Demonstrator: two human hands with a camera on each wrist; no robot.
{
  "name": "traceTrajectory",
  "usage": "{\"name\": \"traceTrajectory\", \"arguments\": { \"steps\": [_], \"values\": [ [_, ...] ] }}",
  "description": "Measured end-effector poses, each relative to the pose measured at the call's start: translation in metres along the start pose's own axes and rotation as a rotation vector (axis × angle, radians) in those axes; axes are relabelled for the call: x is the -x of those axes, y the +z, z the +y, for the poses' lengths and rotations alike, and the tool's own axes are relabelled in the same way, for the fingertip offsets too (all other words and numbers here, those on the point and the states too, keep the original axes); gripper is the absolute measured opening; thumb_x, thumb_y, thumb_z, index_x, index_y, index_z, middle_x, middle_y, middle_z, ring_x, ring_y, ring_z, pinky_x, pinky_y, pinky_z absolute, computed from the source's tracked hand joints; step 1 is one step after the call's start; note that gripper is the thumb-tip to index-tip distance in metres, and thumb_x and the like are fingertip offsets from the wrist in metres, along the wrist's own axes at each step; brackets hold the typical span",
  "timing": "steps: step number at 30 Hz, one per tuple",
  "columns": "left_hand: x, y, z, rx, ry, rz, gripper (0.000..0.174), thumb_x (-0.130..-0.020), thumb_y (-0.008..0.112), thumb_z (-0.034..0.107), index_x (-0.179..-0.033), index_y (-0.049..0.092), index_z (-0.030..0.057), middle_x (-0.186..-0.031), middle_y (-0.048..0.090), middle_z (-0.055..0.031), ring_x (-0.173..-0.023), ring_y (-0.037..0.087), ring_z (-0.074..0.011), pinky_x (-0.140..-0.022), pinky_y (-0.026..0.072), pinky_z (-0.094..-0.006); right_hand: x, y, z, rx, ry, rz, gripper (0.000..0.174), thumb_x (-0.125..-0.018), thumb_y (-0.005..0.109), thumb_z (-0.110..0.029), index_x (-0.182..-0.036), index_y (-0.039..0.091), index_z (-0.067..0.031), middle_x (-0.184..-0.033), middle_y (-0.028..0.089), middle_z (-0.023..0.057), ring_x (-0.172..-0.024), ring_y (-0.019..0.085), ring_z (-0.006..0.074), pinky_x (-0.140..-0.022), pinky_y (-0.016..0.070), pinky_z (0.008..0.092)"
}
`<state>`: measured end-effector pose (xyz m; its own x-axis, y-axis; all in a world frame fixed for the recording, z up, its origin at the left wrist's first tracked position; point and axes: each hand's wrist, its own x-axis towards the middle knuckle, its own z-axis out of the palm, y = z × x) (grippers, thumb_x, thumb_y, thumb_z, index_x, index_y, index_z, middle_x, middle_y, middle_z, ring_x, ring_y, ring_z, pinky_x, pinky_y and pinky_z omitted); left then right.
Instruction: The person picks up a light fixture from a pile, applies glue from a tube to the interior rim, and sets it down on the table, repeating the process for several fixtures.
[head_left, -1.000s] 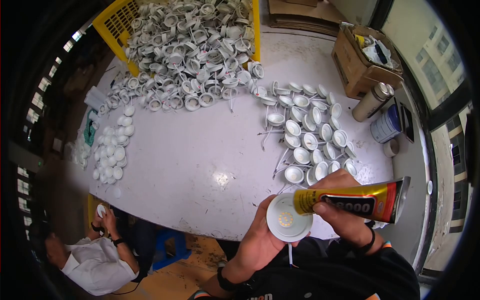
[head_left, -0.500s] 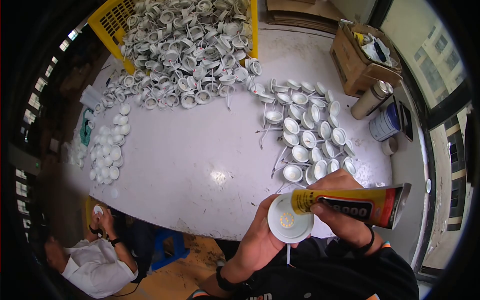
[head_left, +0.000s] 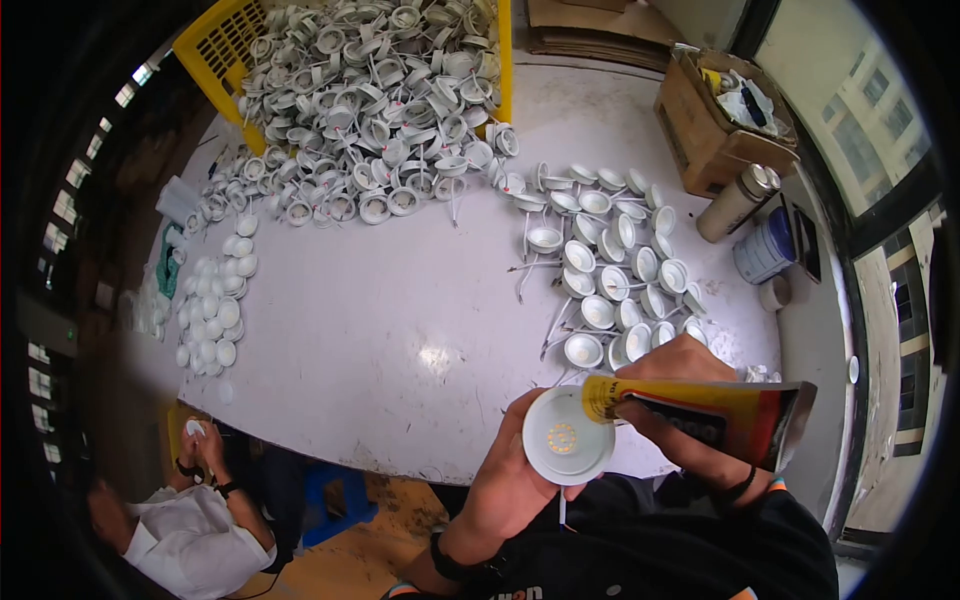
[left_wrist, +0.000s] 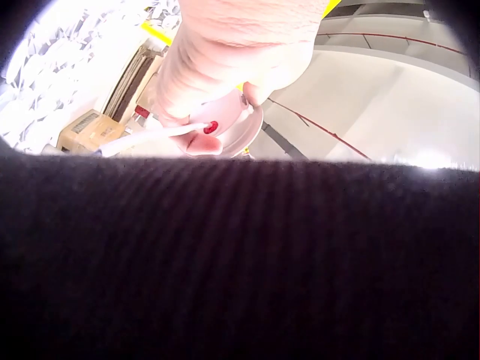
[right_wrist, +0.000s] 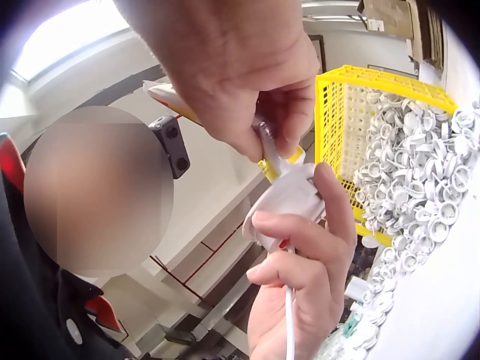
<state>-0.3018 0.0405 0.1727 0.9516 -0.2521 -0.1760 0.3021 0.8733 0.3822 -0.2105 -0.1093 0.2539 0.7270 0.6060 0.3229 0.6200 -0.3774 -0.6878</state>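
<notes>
A round white lamp housing (head_left: 568,436) with a ring of small yellow LEDs faces up in the left hand (head_left: 505,490), whose fingers hold its rim and underside. From its back hangs a white cable (right_wrist: 289,319), seen in the right wrist view. The right hand (head_left: 690,420) grips a yellow and black glue tube (head_left: 740,408) lying nearly level, its front end over the housing's upper right edge. In the left wrist view the left hand (left_wrist: 240,49) supports the housing (left_wrist: 238,124) from below, above a dark sleeve.
Many white housings fill and spill from a yellow crate (head_left: 505,60) at the back. Rows of housings (head_left: 597,312) lie on the right, white domes (head_left: 213,310) on the left. A cardboard box (head_left: 715,140), flask (head_left: 738,203) and tub (head_left: 765,250) stand at right. Another person (head_left: 200,520) sits lower left.
The housing and left hand have shifted slightly left in the head view. The tube has tilted, its rear end lower, and its label is now more covered by the right hand.
</notes>
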Motion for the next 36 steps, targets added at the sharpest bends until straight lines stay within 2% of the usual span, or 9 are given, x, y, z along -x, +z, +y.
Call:
{"name": "traceTrajectory", "arguments": {
  "steps": [10,12,16,19,24,26,29,34,36],
  "values": [
    [0.008,-0.004,0.0,-0.035,0.11,0.018,0.047,-0.085,0.039,0.032,-0.122,0.022,0.0095,-0.112,0.04,-0.0125,-0.085,0.049,-0.0194,-0.061,0.0433,-0.0304,0.009,-0.014,-0.008,0.022,-0.051,-0.051,0.029,-0.055,0.066,-0.004,-0.083,0.06,-0.0074,-0.078,0.056,0.0014,-0.063,0.054,0.0155,-0.054,0.0453,0.0255],
    [0.009,-0.009,-0.001,-0.023,0.101,0.011,0.047,-0.085,0.04,0.033,-0.122,0.022,0.0097,-0.113,0.039,-0.0125,-0.086,0.049,-0.0194,-0.061,0.0432,-0.0301,0.006,-0.02,-0.019,0.076,0.085,-0.222,0.031,-0.053,0.066,-0.004,-0.083,0.06,-0.0069,-0.075,0.055,0.0015,-0.063,0.054,0.0163,-0.054,0.0449,0.0258],
    [0.012,-0.009,0.0,-0.004,0.102,0.033,0.048,-0.085,0.039,0.035,-0.122,0.023,0.0097,-0.114,0.039,-0.0121,-0.089,0.047,-0.0197,-0.062,0.0426,-0.0301,0.014,-0.004,-0.007,-0.467,0.186,-0.194,0.021,-0.067,0.065,-0.008,-0.086,0.06,-0.0046,-0.075,0.055,0.0063,-0.066,0.055,0.0156,-0.058,0.0439,0.0249],
    [0.014,-0.005,-0.001,0.012,0.084,0.135,0.048,-0.085,0.037,0.037,-0.122,0.024,0.0096,-0.114,0.039,-0.0112,-0.09,0.047,-0.0195,-0.061,0.0416,-0.03,0.01,0.003,-0.014,-0.569,0.27,-0.191,0.019,-0.068,0.065,-0.009,-0.085,0.059,-0.0041,-0.075,0.056,0.0058,-0.067,0.055,0.0144,-0.059,0.0438,0.0243],
    [0.018,-0.015,-0.004,0.078,0.082,0.086,0.049,-0.085,0.033,0.039,-0.124,0.024,0.0102,-0.113,0.04,-0.0093,-0.087,0.047,-0.0185,-0.059,0.0398,-0.0284,0.004,0.02,-0.03,-0.817,0.511,-0.226,0.018,-0.07,0.066,-0.014,-0.082,0.057,-0.0031,-0.076,0.057,0.0046,-0.07,0.055,0.0113,-0.063,0.0434,0.0227],
    [0.02,-0.017,-0.003,0.13,0.071,-0.061,0.049,-0.085,0.032,0.039,-0.124,0.025,0.01,-0.112,0.041,-0.009,-0.084,0.048,-0.0182,-0.059,0.0398,-0.028,0.005,0.032,-0.025,-0.807,0.407,-0.205,0.019,-0.071,0.065,-0.014,-0.084,0.056,-0.0029,-0.079,0.054,0.0062,-0.073,0.053,0.0121,-0.065,0.0424,0.024],
    [0.025,-0.01,0.0,0.097,0.106,0.028,0.049,-0.085,0.032,0.04,-0.123,0.025,0.0101,-0.111,0.041,-0.0098,-0.083,0.048,-0.0185,-0.057,0.0398,-0.0272,-0.001,0.037,-0.031,-0.557,0.209,-0.151,0.017,-0.071,0.065,-0.013,-0.083,0.056,-0.005,-0.081,0.053,0.005,-0.077,0.051,0.0134,-0.069,0.041,0.027],
    [0.034,-0.016,0.001,0.111,0.11,-0.019,0.049,-0.085,0.032,0.04,-0.123,0.025,0.0106,-0.11,0.042,-0.0104,-0.082,0.049,-0.0193,-0.056,0.0401,-0.0263,-0.002,0.048,-0.031,-0.598,0.325,-0.112,0.017,-0.07,0.064,-0.013,-0.083,0.056,-0.0053,-0.081,0.054,0.0041,-0.076,0.05,0.0161,-0.068,0.0406,0.0281],
    [0.038,-0.016,0.0,0.129,0.124,0.044,0.048,-0.085,0.032,0.04,-0.124,0.025,0.011,-0.11,0.043,-0.0105,-0.081,0.05,-0.0199,-0.056,0.0402,-0.0263,-0.003,0.054,-0.026,-0.412,0.064,-0.076,0.017,-0.07,0.064,-0.013,-0.083,0.056,-0.0045,-0.079,0.053,0.0048,-0.075,0.05,0.0146,-0.066,0.0405,0.0277]
  ]
}}
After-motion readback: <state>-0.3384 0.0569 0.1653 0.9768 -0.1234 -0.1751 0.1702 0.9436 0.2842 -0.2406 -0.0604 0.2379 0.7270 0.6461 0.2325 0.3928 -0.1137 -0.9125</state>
